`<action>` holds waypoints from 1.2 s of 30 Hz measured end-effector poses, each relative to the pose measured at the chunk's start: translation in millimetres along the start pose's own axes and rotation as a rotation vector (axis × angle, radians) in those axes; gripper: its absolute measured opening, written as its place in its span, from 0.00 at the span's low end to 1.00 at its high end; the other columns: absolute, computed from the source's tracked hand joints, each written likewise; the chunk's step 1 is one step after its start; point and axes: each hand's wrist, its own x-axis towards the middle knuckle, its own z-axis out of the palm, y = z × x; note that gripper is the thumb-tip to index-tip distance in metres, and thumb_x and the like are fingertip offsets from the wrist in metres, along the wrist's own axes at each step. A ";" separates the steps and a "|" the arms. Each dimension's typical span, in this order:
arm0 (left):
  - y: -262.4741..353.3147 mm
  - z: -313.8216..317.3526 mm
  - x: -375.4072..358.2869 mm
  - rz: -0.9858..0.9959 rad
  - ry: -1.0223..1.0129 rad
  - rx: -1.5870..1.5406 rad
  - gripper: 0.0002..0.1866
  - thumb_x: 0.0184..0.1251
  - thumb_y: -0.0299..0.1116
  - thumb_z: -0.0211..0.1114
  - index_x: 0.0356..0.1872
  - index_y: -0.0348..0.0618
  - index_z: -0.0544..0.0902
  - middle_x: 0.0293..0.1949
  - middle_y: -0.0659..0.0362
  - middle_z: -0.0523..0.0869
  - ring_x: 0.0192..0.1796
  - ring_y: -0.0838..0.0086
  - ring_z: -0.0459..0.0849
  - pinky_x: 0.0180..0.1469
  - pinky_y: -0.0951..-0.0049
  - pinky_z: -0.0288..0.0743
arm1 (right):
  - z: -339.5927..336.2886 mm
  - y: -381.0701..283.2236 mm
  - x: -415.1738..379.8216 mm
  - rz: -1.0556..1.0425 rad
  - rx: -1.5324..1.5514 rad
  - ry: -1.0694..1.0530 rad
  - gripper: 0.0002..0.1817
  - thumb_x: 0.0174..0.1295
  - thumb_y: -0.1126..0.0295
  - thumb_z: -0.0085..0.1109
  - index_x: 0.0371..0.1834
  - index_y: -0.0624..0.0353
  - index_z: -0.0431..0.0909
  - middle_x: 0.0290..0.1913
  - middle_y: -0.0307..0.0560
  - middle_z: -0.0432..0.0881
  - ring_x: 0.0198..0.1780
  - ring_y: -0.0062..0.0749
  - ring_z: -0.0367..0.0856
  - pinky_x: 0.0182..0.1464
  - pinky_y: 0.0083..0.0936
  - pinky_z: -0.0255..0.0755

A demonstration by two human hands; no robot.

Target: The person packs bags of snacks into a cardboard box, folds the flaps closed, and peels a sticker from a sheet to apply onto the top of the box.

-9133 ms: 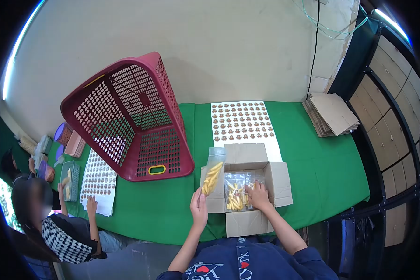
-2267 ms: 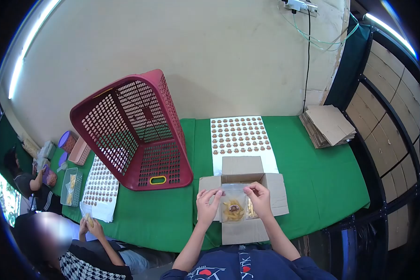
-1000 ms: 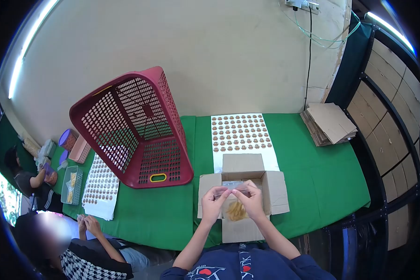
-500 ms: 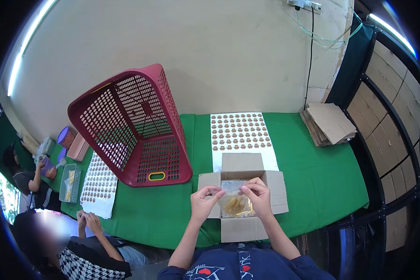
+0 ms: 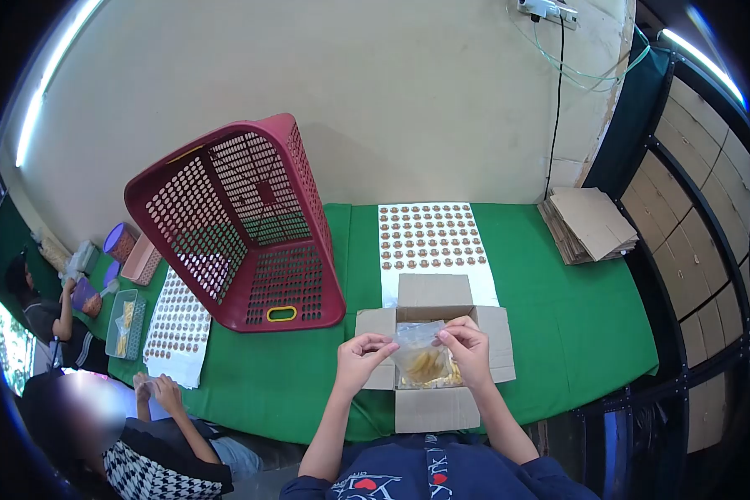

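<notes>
A clear plastic bag (image 5: 422, 360) with yellowish pieces in its lower part hangs between my two hands. My left hand (image 5: 365, 357) pinches its upper left corner between thumb and fingers. At the upper right corner, my right hand (image 5: 465, 343) closes on the bag the same way. Below the bag stands an open cardboard box (image 5: 436, 410) with its flaps folded outward. More yellowish packed pieces show inside it, partly hidden by the bag and my right hand.
A large maroon basket (image 5: 329, 275) lies on its side at left. Sticker sheets (image 5: 433, 237) lie behind the box, and flat cardboard pieces (image 5: 590, 218) are stacked at right. Two other people sit along the left edge near a teal basket (image 5: 125, 327) and purple-lidded tubs.
My hands have spread slightly apart, and the bag's top edge is stretched wider and tilted between them. The person at lower left has moved their hands a little.
</notes>
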 end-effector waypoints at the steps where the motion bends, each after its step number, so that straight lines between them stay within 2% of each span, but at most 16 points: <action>1: 0.1 -0.2 -0.2 -0.009 0.005 0.000 0.09 0.52 0.28 0.70 0.32 0.35 0.82 0.30 0.60 0.85 0.33 0.83 0.81 0.37 0.84 0.73 | -0.7 0.5 0.1 -0.001 0.010 0.000 0.04 0.57 0.81 0.55 0.29 0.69 0.80 0.37 0.43 0.71 0.36 0.27 0.78 0.40 0.21 0.77; 4: -2.2 1.4 -0.2 -0.013 -0.001 -0.006 0.11 0.55 0.26 0.67 0.38 0.34 0.80 0.32 0.62 0.83 0.35 0.84 0.80 0.40 0.85 0.72 | -3.3 3.4 0.0 0.006 0.027 0.005 0.04 0.57 0.81 0.55 0.31 0.69 0.79 0.38 0.43 0.72 0.36 0.26 0.78 0.40 0.19 0.75; 7: -13.0 8.7 0.6 0.113 0.083 -0.240 0.18 0.55 0.27 0.67 0.47 0.36 0.75 0.38 0.61 0.80 0.43 0.80 0.78 0.47 0.79 0.70 | -2.7 7.0 -0.7 -0.009 -0.024 0.109 0.04 0.58 0.80 0.55 0.32 0.70 0.79 0.38 0.42 0.72 0.36 0.25 0.78 0.39 0.17 0.74; 10: -11.0 27.9 -9.0 0.282 0.149 0.197 0.26 0.52 0.29 0.67 0.54 0.39 0.69 0.45 0.57 0.75 0.50 0.73 0.73 0.52 0.72 0.67 | 8.2 12.4 -4.3 -0.111 -0.201 0.146 0.04 0.57 0.79 0.56 0.34 0.69 0.78 0.38 0.43 0.74 0.38 0.24 0.78 0.40 0.16 0.72; 13: -4.6 49.9 -15.9 0.365 0.024 0.293 0.31 0.49 0.32 0.68 0.56 0.41 0.67 0.50 0.54 0.72 0.54 0.68 0.72 0.54 0.66 0.66 | 27.1 4.3 -11.6 -0.116 -0.254 0.056 0.05 0.56 0.79 0.56 0.35 0.68 0.79 0.40 0.44 0.76 0.41 0.24 0.78 0.41 0.16 0.72; 14: -12.9 54.4 -14.7 0.390 0.020 0.242 0.33 0.49 0.30 0.67 0.59 0.42 0.65 0.51 0.52 0.71 0.54 0.67 0.72 0.53 0.68 0.67 | 29.5 8.4 -13.0 -0.109 -0.240 0.007 0.07 0.55 0.79 0.57 0.37 0.66 0.79 0.44 0.46 0.77 0.43 0.27 0.78 0.43 0.19 0.72; 17: -24.0 53.3 -13.5 0.243 -0.042 0.062 0.30 0.54 0.27 0.64 0.60 0.40 0.65 0.53 0.53 0.71 0.55 0.69 0.73 0.54 0.71 0.68 | 33.3 4.8 -14.7 -0.274 -0.414 -0.048 0.10 0.54 0.76 0.59 0.40 0.66 0.79 0.45 0.50 0.79 0.44 0.31 0.78 0.45 0.24 0.72; 18: -25.0 53.2 -10.9 0.186 -0.041 -0.139 0.24 0.61 0.24 0.57 0.59 0.37 0.66 0.55 0.54 0.72 0.54 0.72 0.75 0.54 0.75 0.68 | 32.8 1.7 -14.9 -0.235 -0.427 -0.055 0.12 0.53 0.74 0.60 0.42 0.64 0.78 0.47 0.51 0.78 0.46 0.35 0.78 0.48 0.26 0.71; 21: -15.9 40.9 -9.2 0.156 -0.026 -0.204 0.18 0.66 0.21 0.50 0.58 0.33 0.67 0.55 0.54 0.74 0.53 0.73 0.76 0.53 0.76 0.70 | 25.7 -1.2 -7.7 -0.475 -0.702 0.027 0.14 0.52 0.73 0.61 0.42 0.64 0.77 0.43 0.48 0.79 0.43 0.33 0.78 0.49 0.24 0.70; 24: -12.9 30.1 -5.8 0.098 0.038 -0.278 0.17 0.67 0.24 0.49 0.57 0.33 0.65 0.56 0.52 0.74 0.53 0.73 0.76 0.52 0.76 0.72 | 26.5 2.6 -9.2 -0.315 -0.630 0.197 0.16 0.53 0.66 0.63 0.41 0.64 0.77 0.37 0.44 0.78 0.39 0.27 0.76 0.44 0.21 0.69; 27: -7.9 26.6 -4.6 0.026 0.062 -0.409 0.17 0.68 0.26 0.48 0.57 0.33 0.64 0.56 0.50 0.73 0.53 0.72 0.76 0.53 0.75 0.72 | 1.6 7.4 -14.3 0.334 -0.163 -0.292 0.15 0.54 0.60 0.64 0.35 0.62 0.77 0.30 0.38 0.76 0.32 0.19 0.74 0.35 0.17 0.68; 28: -14.2 26.9 -3.3 0.011 0.063 -0.440 0.17 0.69 0.26 0.48 0.57 0.33 0.64 0.56 0.50 0.74 0.53 0.73 0.76 0.53 0.75 0.73 | -10.5 13.7 -14.0 0.495 -0.346 -0.446 0.16 0.57 0.57 0.61 0.28 0.59 0.76 0.22 0.32 0.73 0.25 0.13 0.72 0.26 0.14 0.65; 30: -28.1 30.2 -3.3 -0.046 0.071 -0.495 0.18 0.69 0.30 0.51 0.56 0.34 0.66 0.53 0.51 0.75 0.50 0.74 0.77 0.51 0.76 0.73 | -8.2 18.5 -20.0 0.471 -0.278 -0.414 0.17 0.58 0.55 0.59 0.25 0.58 0.75 0.18 0.31 0.70 0.20 0.13 0.69 0.21 0.14 0.62; 33: -45.8 31.7 -7.0 -0.173 0.026 -0.284 0.20 0.67 0.34 0.55 0.56 0.35 0.67 0.48 0.54 0.78 0.44 0.79 0.78 0.44 0.80 0.74 | -13.4 36.2 -23.5 0.423 -0.182 -0.248 0.19 0.62 0.54 0.54 0.23 0.58 0.74 0.15 0.31 0.69 0.15 0.12 0.65 0.17 0.14 0.60; 34: -36.6 29.8 -13.7 -0.219 -0.081 -0.242 0.18 0.65 0.41 0.58 0.47 0.36 0.75 0.36 0.59 0.81 0.34 0.84 0.78 0.34 0.86 0.71 | -14.7 42.1 -22.9 0.434 -0.147 -0.159 0.19 0.62 0.54 0.53 0.23 0.59 0.74 0.15 0.31 0.70 0.15 0.12 0.65 0.17 0.13 0.60; 36: -40.6 24.3 -16.8 -0.375 -0.259 -0.121 0.17 0.65 0.43 0.58 0.39 0.37 0.77 0.29 0.62 0.80 0.28 0.86 0.76 0.29 0.87 0.69 | -17.2 48.3 -22.2 0.435 -0.089 -0.053 0.20 0.64 0.53 0.50 0.25 0.60 0.74 0.17 0.32 0.71 0.17 0.11 0.67 0.17 0.12 0.60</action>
